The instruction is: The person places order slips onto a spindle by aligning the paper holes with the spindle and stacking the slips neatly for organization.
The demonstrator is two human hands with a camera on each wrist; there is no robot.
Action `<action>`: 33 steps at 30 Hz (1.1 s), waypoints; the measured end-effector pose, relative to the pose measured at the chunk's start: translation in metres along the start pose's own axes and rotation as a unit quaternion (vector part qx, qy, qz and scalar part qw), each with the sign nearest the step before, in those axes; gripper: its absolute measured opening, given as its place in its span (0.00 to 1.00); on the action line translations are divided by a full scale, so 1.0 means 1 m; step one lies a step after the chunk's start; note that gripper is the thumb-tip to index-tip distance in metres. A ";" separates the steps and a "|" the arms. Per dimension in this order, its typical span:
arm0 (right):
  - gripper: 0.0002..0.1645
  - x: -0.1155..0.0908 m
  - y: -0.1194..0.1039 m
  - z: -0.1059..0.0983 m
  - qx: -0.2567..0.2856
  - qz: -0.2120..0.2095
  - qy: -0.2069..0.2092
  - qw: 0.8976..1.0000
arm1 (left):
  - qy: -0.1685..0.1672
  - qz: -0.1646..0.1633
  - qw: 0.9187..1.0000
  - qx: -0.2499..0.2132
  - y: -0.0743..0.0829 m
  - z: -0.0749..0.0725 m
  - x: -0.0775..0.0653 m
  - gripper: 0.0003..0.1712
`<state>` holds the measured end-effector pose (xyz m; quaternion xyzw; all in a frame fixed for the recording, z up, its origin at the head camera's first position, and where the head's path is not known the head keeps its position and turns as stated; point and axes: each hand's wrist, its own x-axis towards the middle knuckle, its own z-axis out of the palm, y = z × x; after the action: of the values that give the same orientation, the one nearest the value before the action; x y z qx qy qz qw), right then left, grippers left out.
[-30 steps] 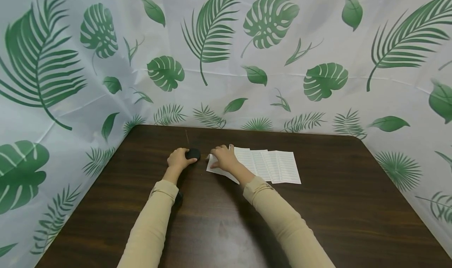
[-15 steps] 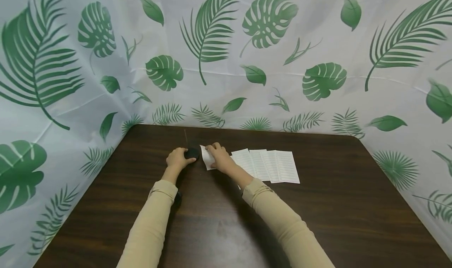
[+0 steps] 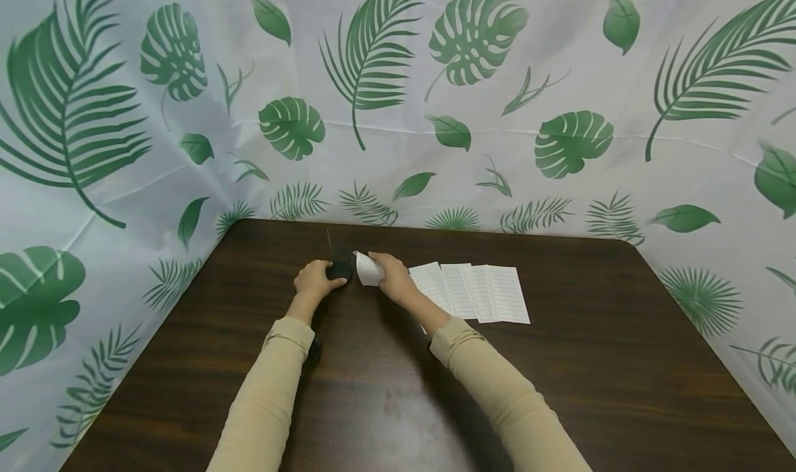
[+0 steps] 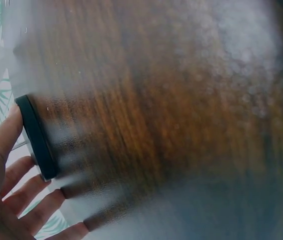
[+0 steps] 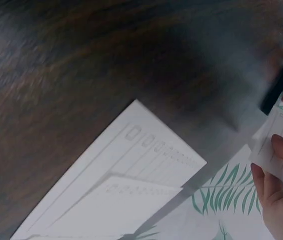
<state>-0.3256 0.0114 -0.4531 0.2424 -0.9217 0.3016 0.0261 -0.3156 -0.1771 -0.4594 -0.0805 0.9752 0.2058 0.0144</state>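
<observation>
Right hand [image 3: 394, 278] pinches a white sheet [image 3: 370, 270] between thumb and fingers, closed only as far as the paper. Sheet sits just right of the black disc [image 3: 338, 271], its free edge facing left toward it; bent, with its long axis unclear. Left hand [image 3: 313, 280] grips the disc's edge, thumb to one side, fingers to the other.

Loose sheets [image 3: 470, 291] overlap to the right on the surface [image 3: 385, 403], long sides running far to near. Right hand covers the held sheet's rest; wrist view crops that hand. Against half a second ago: sheet's near edge raised, disc unmoved.
</observation>
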 end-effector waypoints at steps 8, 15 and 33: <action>0.35 -0.007 -0.004 -0.013 -0.049 0.018 -0.052 0.997 | 0.001 0.003 1.000 -0.006 -0.001 0.001 -0.001 0.36; 0.16 -0.012 -0.008 -0.020 -0.132 -0.031 -0.027 0.990 | 0.005 0.001 1.000 -0.010 0.000 0.001 -0.002 0.36; 0.28 -0.019 -0.001 -0.032 0.015 -0.024 0.015 0.999 | -0.001 0.001 1.000 -0.012 0.002 0.000 -0.001 0.36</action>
<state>-0.3115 0.0371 -0.4300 0.2608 -0.9105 0.3178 0.0434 -0.3147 -0.1752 -0.4582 -0.0797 0.9726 0.2181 0.0146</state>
